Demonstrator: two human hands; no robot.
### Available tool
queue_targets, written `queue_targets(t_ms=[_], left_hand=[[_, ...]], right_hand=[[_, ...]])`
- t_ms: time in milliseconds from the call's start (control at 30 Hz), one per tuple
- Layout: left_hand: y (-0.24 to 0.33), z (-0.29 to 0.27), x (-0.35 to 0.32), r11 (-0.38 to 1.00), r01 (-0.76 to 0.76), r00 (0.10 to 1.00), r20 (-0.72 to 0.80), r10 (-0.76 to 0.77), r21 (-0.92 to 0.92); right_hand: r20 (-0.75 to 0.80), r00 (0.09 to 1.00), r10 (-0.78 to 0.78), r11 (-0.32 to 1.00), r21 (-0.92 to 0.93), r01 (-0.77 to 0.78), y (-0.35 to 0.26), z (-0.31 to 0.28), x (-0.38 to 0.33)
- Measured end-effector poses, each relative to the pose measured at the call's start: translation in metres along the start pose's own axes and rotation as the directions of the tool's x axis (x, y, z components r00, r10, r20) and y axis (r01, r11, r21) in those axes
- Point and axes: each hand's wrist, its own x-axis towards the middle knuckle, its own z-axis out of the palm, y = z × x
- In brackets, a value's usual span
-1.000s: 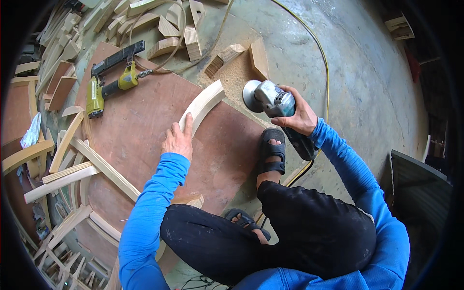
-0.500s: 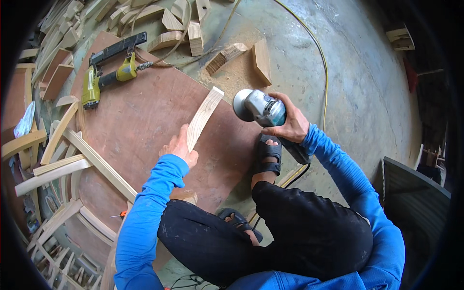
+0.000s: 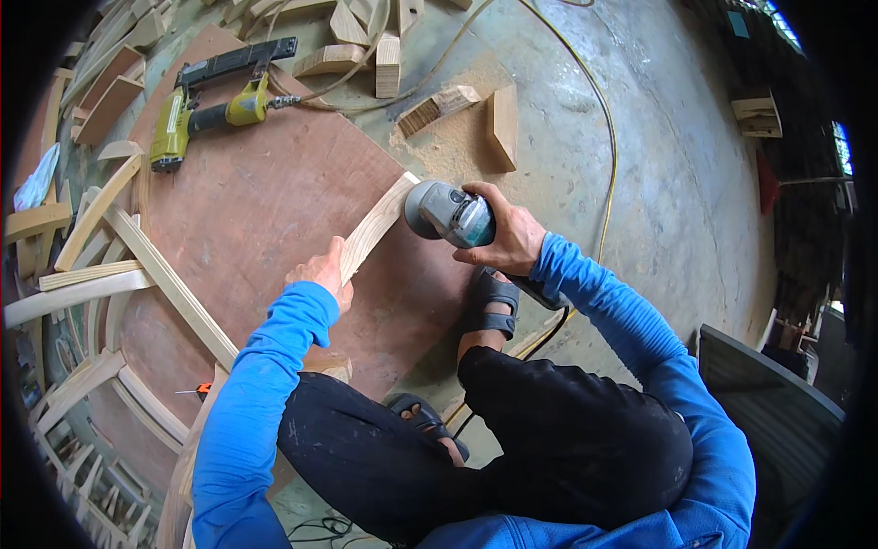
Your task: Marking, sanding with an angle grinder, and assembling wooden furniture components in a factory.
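My left hand (image 3: 322,274) is closed round the near end of a pale wooden piece (image 3: 380,225), which slants up and to the right above a reddish-brown board. In my right hand (image 3: 513,234) is an angle grinder (image 3: 462,218), gripped around its body, with its round grey disc (image 3: 419,209) turned to the left. The disc meets the right edge of the wood close to its far end; whether it presses on it I cannot tell. The grinder's rear and its black cord run back beside my right foot.
A yellow-green nail gun (image 3: 208,114) with a hose lies on the board (image 3: 265,210). Sawdust and two wood blocks (image 3: 502,128) lie beyond it. Wooden frames and curved parts (image 3: 172,285) crowd the left. A yellow hose (image 3: 608,137) crosses the concrete floor. A corrugated metal sheet (image 3: 777,393) stands at right.
My right hand has brought the grinder leftward, from a gap away up to the wooden piece. My left hand keeps its hold. The whole view has shifted slightly.
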Motion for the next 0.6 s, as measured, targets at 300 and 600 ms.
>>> queue_targets(t_ms=[300,600], left_hand=[[0.006,-0.008,-0.001,1.000,0.011,1.000,0.028,-0.011,-0.020],[-0.001,0.002,0.004,0.999,-0.031,1.000,0.003,0.031,-0.011]], right_hand=[[0.078,0.993,0.085,0.995,-0.061,-0.080,-0.010,0.008,0.001],[0.064,0.991,0.119,0.990,-0.078,-0.114,-0.008,0.000,0.001]])
